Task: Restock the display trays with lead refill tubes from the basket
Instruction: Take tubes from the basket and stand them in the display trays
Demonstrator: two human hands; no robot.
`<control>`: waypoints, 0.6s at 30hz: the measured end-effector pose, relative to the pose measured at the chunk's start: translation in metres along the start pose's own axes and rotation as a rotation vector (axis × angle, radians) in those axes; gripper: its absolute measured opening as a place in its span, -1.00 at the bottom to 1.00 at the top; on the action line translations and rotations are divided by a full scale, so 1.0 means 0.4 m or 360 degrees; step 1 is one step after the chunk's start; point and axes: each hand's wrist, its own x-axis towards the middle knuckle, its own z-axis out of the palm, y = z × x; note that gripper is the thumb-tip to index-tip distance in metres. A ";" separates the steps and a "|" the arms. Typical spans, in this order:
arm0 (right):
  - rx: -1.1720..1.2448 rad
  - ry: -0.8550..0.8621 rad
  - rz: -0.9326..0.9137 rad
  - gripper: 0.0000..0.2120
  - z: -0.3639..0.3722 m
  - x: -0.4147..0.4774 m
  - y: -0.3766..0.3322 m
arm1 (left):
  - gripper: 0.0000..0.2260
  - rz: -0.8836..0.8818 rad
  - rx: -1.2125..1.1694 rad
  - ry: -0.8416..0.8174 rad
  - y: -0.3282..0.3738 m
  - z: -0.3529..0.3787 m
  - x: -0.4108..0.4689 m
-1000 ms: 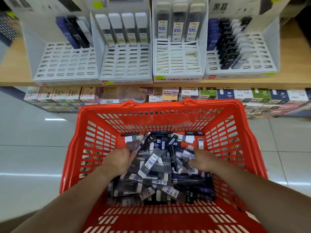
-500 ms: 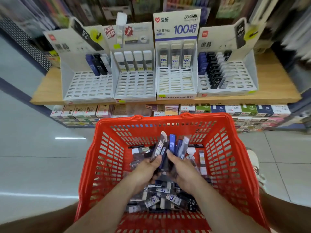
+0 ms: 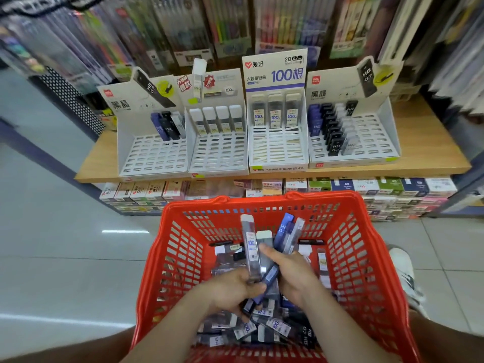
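A red plastic basket (image 3: 366,258) in front of me holds a heap of lead refill tubes (image 3: 264,328). Above the heap, my left hand (image 3: 230,292) and my right hand (image 3: 293,276) together grip a fanned bundle of tubes (image 3: 264,247), clear, white-capped and blue ones standing upright. Four white display trays sit on the wooden shelf (image 3: 419,153) beyond: the far-left tray (image 3: 154,158) with three tubes, the second tray (image 3: 220,155) with a row of white-capped tubes, the third tray (image 3: 277,150) with three "100" tubes, and the right tray (image 3: 366,142) with several rows.
Stacked small boxes (image 3: 288,187) fill the lower shelf behind the basket. Hanging pen packs (image 3: 235,27) line the wall above the trays. Grey tiled floor (image 3: 65,258) lies to the left. A white shoe (image 3: 406,279) shows right of the basket.
Both hands rose out of the tube heap, came together and lifted a bundle of tubes. The view tilted up, showing more of the shelf and hanging packs.
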 end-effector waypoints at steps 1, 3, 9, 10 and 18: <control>-0.0006 0.0004 -0.0007 -0.81 -0.001 0.002 -0.002 | -0.76 -0.0035 0.0039 -0.0049 -0.001 -0.004 -0.007; -0.0043 -0.0006 -0.0036 -0.77 -0.004 0.007 -0.010 | -0.76 -0.0086 0.0220 -0.0114 -0.006 -0.018 -0.020; -0.0235 -0.0132 -0.0049 -0.81 -0.012 0.009 -0.044 | -0.68 -0.0144 0.0334 -0.0074 -0.017 -0.053 -0.046; -0.0226 -0.0151 -0.0016 -0.80 -0.010 0.005 -0.050 | -0.73 -0.0089 0.0090 0.0005 -0.022 -0.058 -0.046; -0.0424 -0.0165 -0.0113 -0.77 0.023 -0.011 -0.120 | -0.86 0.0359 -0.0526 0.0445 0.039 -0.099 -0.058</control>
